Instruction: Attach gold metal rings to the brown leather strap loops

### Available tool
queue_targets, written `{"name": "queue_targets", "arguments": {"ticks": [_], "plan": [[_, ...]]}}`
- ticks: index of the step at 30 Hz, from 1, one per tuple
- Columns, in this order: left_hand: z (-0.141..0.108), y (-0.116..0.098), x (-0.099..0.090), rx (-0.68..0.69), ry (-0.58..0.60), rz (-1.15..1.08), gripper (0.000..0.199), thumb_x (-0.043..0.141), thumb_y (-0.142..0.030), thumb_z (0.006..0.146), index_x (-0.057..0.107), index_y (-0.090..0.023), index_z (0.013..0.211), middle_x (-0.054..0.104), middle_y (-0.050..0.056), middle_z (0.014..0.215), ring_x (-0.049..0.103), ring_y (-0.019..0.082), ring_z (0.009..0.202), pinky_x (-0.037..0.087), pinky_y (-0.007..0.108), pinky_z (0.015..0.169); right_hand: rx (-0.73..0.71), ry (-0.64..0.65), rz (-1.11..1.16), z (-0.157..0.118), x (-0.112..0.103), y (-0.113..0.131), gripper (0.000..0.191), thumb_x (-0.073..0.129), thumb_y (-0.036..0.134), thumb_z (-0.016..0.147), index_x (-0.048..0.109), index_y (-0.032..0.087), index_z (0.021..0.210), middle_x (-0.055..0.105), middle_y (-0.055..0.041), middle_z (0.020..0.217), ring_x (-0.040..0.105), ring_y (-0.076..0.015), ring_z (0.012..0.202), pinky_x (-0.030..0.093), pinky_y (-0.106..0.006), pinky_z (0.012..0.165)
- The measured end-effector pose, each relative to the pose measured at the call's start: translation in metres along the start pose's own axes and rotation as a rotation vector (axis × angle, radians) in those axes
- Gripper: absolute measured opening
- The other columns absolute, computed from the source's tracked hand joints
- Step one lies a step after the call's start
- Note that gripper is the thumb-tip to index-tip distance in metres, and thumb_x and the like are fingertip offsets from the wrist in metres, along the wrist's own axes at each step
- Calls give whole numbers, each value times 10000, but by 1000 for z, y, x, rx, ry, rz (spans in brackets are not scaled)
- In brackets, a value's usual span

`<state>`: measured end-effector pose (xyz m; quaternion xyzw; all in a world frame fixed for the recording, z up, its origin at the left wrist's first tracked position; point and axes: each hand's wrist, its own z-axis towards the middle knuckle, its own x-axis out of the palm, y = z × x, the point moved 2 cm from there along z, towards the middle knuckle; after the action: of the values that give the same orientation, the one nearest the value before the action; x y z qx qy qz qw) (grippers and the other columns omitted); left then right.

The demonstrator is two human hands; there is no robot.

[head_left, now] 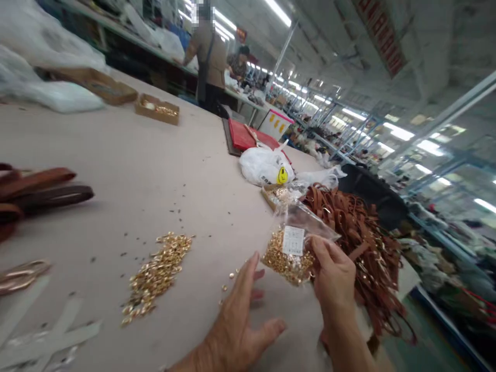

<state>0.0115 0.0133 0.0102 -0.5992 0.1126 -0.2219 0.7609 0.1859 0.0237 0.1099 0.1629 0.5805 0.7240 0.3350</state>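
My right hand (334,274) grips the side of a clear plastic bag (310,219) full of small gold metal pieces, with a white printed label (293,241) on its front. To the left of the bag, my left hand (239,315) is open over the table, thumb and fingers spread, holding nothing. A few loose gold pieces (225,288) lie just beyond its fingers. Farther left, a long heap of gold metal pieces (158,274) rests on the table (116,170).
Brown leather straps (360,248) are piled at the right edge. A white plastic bag (261,165) and a red folder (242,135) lie beyond. Cardboard trays (157,109) stand at the back left. More straps (42,188) lie at left. A person (213,57) stands beyond the table.
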Motion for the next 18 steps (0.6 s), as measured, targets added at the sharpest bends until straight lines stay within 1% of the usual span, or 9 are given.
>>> {"name": "queue_targets", "arguments": {"ticks": [2,4,6,8,10,12,14,16,18], "plan": [[0,-5,3,-46,31,-124,1087,791,-308,736,74,-306,1552,263,141,1593,415,384,1347,494,525,1010,-48,24,-143,-33,-2,5,244,715,418,822,784,206,919,763,-38,892,682,-195,820,547,-275,726],[2,-12,4,-93,92,-274,1189,855,-321,671,62,-257,1555,344,159,1557,427,364,1349,416,515,1093,-98,135,-242,-61,-1,9,237,666,391,869,771,226,1001,757,-48,987,686,-212,886,556,-295,767],[4,-19,3,-140,143,-380,1234,903,-300,606,105,-238,1545,423,155,1512,443,344,1343,352,494,1139,-147,271,-260,-80,-3,11,249,637,371,892,745,259,1086,727,-49,1119,668,-229,1010,550,-324,865],[8,-27,1,-181,183,-434,1140,922,-294,569,262,-208,1494,524,146,1425,487,341,1297,361,485,1121,-177,391,-238,-91,-8,11,285,614,392,901,723,281,1140,683,-51,1229,619,-254,1139,518,-373,967],[10,-35,-1,-202,227,-481,965,920,-310,563,434,-172,1386,620,126,1291,548,334,1210,399,476,1073,-161,427,-200,-94,-18,6,329,565,443,920,708,287,1171,646,-59,1297,597,-275,1180,508,-419,992],[12,-42,-1,-220,283,-540,788,903,-319,586,550,-159,1271,676,94,1152,591,313,1116,430,454,1019,-87,335,-208,-93,-31,-2,412,577,472,908,641,290,1272,572,-67,1393,577,-291,1211,488,-456,1017],[11,-48,0,-240,349,-619,663,880,-321,610,613,-163,1196,693,70,1055,613,289,1042,446,428,974,39,219,-201,-93,-40,-14,626,668,474,849,489,285,1418,464,-85,1490,523,-304,1278,448,-471,1057],[8,-51,3,-266,424,-693,533,851,-325,641,663,-159,1111,697,56,966,633,265,957,465,411,925,206,250,-73,-97,-41,-27,847,712,495,807,313,257,1515,452,-122,1495,497,-312,1309,448,-467,1056],[5,-52,5,-291,489,-718,435,840,-320,648,693,-145,1019,692,42,884,645,241,879,470,404,911,337,358,143,-106,-37,-38,932,672,559,814,209,220,1548,516,-161,1436,542,-324,1267,505,-456,984]]}}
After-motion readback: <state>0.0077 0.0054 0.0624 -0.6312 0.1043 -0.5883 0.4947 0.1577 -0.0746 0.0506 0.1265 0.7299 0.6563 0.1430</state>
